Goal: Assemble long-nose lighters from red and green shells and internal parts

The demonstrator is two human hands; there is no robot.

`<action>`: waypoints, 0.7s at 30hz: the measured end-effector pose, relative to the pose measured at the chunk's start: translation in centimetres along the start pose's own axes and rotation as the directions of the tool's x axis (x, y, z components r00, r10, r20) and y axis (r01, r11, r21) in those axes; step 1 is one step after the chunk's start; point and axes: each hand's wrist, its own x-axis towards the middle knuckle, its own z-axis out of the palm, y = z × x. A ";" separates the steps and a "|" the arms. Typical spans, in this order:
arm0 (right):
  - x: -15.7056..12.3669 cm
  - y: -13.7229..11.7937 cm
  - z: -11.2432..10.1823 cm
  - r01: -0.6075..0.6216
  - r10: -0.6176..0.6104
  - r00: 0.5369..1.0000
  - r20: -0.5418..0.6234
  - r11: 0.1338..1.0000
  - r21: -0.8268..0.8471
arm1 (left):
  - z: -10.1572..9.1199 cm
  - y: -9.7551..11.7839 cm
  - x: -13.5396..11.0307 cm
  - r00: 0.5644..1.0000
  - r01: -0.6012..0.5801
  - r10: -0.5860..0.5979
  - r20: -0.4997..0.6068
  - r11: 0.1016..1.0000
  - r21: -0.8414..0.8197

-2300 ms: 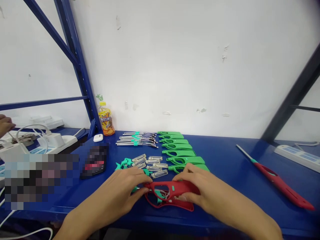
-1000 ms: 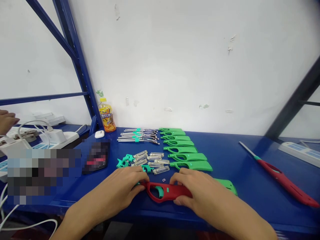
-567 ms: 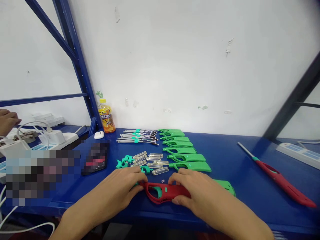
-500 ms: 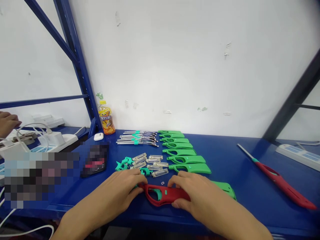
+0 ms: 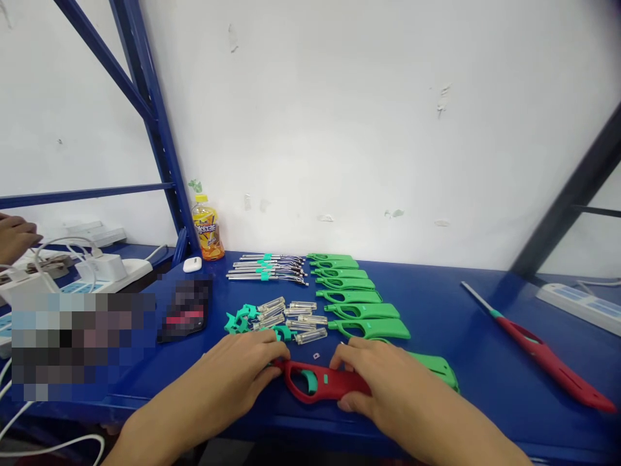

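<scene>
Both hands grip a red long-nosed lighter (image 5: pixel 334 383) with a teal trigger, low over the blue tabletop's front. My left hand (image 5: pixel 252 366) is closed around its nozzle end at the left. At the other end, the fingers and thumb of my right hand (image 5: pixel 373 372) pinch the handle. A green lighter casing (image 5: pixel 434 369) lies partly hidden behind my right hand. Just beyond my hands are several clear fuel tanks (image 5: pixel 310 336) and teal triggers (image 5: pixel 241 317). A tiny pale piece (image 5: pixel 316 356) rests beside the red lighter.
Green casings (image 5: pixel 369 328) line up toward the wall, with metal nozzle rods (image 5: pixel 264 265) to their left. Another red lighter (image 5: pixel 548 359) lies at right. A drink bottle (image 5: pixel 208 230), white earphone case (image 5: pixel 192 264) and dark packet (image 5: pixel 187 310) stand left. A person's hand (image 5: pixel 17 236) shows far left.
The red lighter and both hands have shifted very slightly to the right. Both hands keep their hold, and the laid-out parts stay as they were.
</scene>
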 end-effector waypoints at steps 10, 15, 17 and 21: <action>0.1 0.1 0.3 0.004 -0.005 1.000 -0.023 1.000 -0.031 | 0.4 -0.2 0.3 1.000 -0.010 0.010 0.009 1.000 0.007; 0.1 0.3 0.4 0.015 -0.016 0.999 -0.037 0.999 -0.031 | 0.6 -0.5 0.3 1.000 -0.006 0.006 0.015 1.000 0.014; 0.1 0.4 0.5 0.015 -0.017 0.999 -0.046 0.999 -0.040 | 0.6 -0.6 0.3 1.000 -0.005 0.005 0.018 1.000 0.007; 0.1 0.5 0.7 0.021 -0.021 0.999 -0.044 1.000 -0.021 | 0.5 -0.5 0.2 1.000 -0.003 0.003 0.006 1.000 -0.013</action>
